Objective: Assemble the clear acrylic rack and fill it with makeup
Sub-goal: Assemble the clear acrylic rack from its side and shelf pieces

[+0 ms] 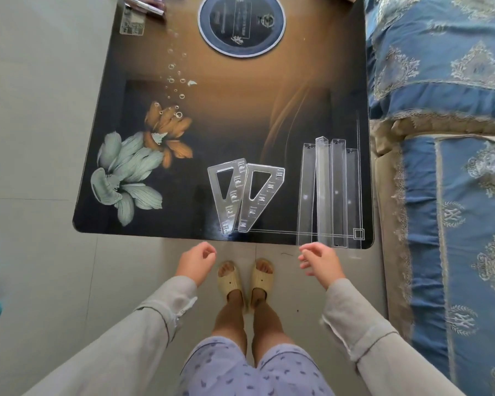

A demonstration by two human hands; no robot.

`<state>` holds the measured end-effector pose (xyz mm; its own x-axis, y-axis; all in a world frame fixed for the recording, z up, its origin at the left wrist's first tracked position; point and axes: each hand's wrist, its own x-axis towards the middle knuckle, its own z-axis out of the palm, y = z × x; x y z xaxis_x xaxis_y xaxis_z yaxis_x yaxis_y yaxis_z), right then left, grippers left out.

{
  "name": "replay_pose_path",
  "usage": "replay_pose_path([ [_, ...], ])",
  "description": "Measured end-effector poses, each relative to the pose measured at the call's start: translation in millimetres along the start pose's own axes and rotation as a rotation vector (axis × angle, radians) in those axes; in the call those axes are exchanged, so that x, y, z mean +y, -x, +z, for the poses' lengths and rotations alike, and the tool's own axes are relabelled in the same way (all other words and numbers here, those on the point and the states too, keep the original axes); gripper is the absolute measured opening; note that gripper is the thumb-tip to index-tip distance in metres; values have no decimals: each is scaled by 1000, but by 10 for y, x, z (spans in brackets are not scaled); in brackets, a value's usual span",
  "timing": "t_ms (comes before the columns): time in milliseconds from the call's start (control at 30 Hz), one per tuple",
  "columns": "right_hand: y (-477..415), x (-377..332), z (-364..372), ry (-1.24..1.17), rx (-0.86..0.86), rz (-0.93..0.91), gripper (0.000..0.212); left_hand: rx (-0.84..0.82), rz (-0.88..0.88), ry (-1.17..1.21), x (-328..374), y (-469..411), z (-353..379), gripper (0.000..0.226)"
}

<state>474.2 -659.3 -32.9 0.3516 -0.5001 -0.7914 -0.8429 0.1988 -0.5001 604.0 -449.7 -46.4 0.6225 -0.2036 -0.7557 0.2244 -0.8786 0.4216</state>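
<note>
Acrylic parts lie unassembled on the dark table (240, 115): two side panels (245, 194) near the front edge, touching each other, and four long trays (327, 192) side by side at the right corner. Makeup tubes (146, 4) lie at the far left corner. Left hand (196, 262) and right hand (320, 260) hover before the table, loosely curled, holding nothing.

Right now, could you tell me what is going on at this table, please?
A person stands at the near edge of a dark floral table, both hands empty: the left hand and right hand hover just short of it. Nothing is assembled yet. Two triangular acrylic side panels lie flat, and four long clear strips lie side by side to their right. Makeup tubes wait at the far left corner.
</note>
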Motion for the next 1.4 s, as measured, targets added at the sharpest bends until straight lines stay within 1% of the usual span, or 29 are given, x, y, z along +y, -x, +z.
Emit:
replay_pose_path([
  [67, -176, -181, 22, 21, 106, -67, 20, 100, 52, 15, 194, -197, -26, 17],
  [133, -361, -345, 58, 92, 194, -118, 15, 193, 117, -8, 364, -396, -27, 16],
  [300, -737, -625, 219, 212, 346, -282, 20, 378, 308, -105, 640, -780, 83, 21],
  [367, -862, -636, 308, 239, 387, -368, 24, 431, 353, -161, 668, -925, 175, 24],
  [500, -998, -554, 466, 274, 436, -467, 35, 514, 335, -179, 658, -1094, 378, 35],
  [633, -1007, -491, 564, 251, 480, -511, 44, 576, 309, -186, 666, -1149, 490, 36],
  [733, -995, -477, 609, 263, 470, -488, 46, 589, 287, -202, 643, -1159, 496, 37],
  [833, -977, -470, 645, 303, 478, -469, 45, 587, 315, -327, 590, -1145, 455, 38],
  [967, -964, -517, 648, 351, 538, -458, 45, 552, 369, -520, 527, -1139, 389, 45],
  [1033, -971, -550, 629, 384, 565, -433, 48, 533, 381, -561, 505, -1130, 372, 44],
  [1167, -1018, -593, 605, 437, 572, -313, 56, 479, 354, -474, 540, -1118, 321, 40],
  [1300, -1050, -658, 601, 461, 559, -227, 43, 470, 335, -230, 582, -1065, 186, 33],
  [1400, -1021, -706, 597, 469, 561, -235, 35, 458, 320, -95, 535, -1020, 52, 29],
])
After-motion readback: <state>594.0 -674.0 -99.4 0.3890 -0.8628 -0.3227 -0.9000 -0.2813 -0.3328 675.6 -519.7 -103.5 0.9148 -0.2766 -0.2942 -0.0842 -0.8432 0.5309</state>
